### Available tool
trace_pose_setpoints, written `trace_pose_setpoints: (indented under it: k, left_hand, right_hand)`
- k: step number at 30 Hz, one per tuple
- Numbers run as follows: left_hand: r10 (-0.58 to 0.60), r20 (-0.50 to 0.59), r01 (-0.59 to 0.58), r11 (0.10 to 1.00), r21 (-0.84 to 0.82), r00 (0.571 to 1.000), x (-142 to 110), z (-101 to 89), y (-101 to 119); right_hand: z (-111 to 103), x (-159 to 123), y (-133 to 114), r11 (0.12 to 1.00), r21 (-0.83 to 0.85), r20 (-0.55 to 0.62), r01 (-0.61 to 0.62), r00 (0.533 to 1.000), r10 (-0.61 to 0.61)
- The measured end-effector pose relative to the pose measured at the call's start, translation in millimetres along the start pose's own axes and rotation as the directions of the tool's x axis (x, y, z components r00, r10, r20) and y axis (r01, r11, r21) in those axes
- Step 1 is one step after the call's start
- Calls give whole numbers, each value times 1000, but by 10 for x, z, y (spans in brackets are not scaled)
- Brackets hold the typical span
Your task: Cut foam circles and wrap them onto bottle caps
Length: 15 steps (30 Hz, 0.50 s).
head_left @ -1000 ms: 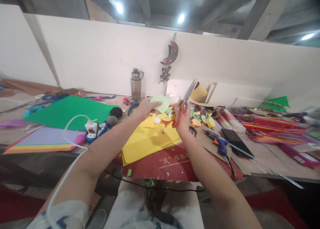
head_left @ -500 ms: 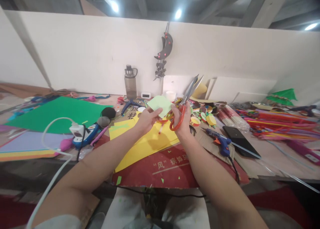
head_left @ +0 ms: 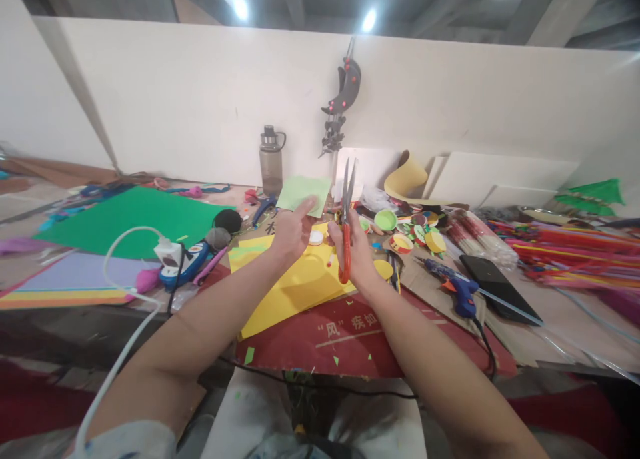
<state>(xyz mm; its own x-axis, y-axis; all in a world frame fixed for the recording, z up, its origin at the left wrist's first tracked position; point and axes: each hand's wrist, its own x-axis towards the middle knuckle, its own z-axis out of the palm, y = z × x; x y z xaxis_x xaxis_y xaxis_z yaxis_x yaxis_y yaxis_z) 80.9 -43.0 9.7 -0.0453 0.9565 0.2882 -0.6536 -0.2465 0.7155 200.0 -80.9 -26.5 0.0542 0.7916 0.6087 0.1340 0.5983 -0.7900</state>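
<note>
The left hand [head_left: 291, 235] is pinching a squarish pale-green paper sheet [head_left: 301, 191]; just right of it, the right hand [head_left: 361, 255] is gripping orange-handled metal scissors [head_left: 345, 237], blades slightly parted. Holding the sheet flat and keeping that pinch clear of the blades seems wise. Yellow paper sheets [head_left: 287, 289] are lying below.

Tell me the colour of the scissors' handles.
The scissors' handles are orange-red, clearest in the head view.

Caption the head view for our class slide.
Left hand holds pale green paper; right hand holds slightly open red-handled metal scissors, near yellow paper.
</note>
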Motion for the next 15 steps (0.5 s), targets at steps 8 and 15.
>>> trace_pose_setpoints:
  k: [8,15]
  left_hand:
    - [65,23,-61,990,-125,998,-42,46,35]
    - [63,15,-60,989,-132,998,-57,65,15]
  right_hand:
    - [-26,-27,-139,996,-93,123,1,992,11]
    - [-19,-79,-76,997,-48,165,-64,984,71]
